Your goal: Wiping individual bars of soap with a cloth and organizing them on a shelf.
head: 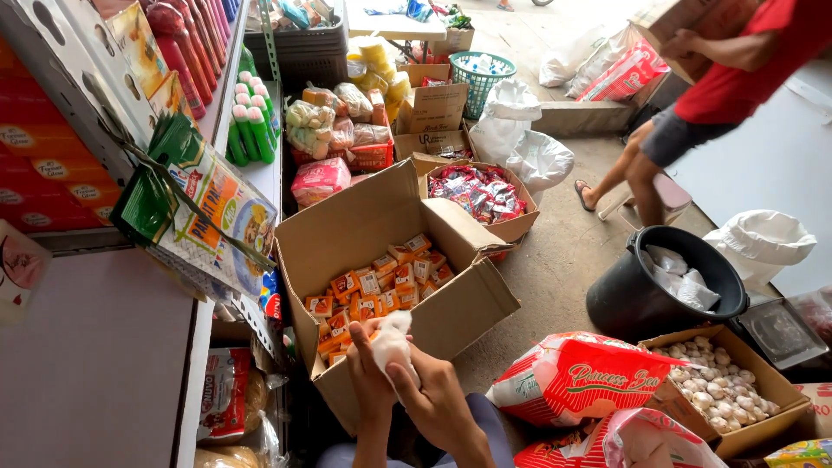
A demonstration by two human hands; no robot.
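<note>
Both my hands are raised at the bottom centre and close around a small white lump [392, 340], like crumpled plastic or a bulb in a thin bag. My left hand [367, 374] grips it from the left. My right hand [436, 400] holds it from below and the right. Just beyond my hands stands an open cardboard box [475, 303] with several small orange packets [381, 290] in it.
A shelf [113, 364] with hanging sachet packs is at the left. A black bucket [637, 308], a box of garlic bulbs [718, 392] and a red-and-white sack [579, 374] are at the right. A person in a red shirt [737, 74] carries a carton at the back right.
</note>
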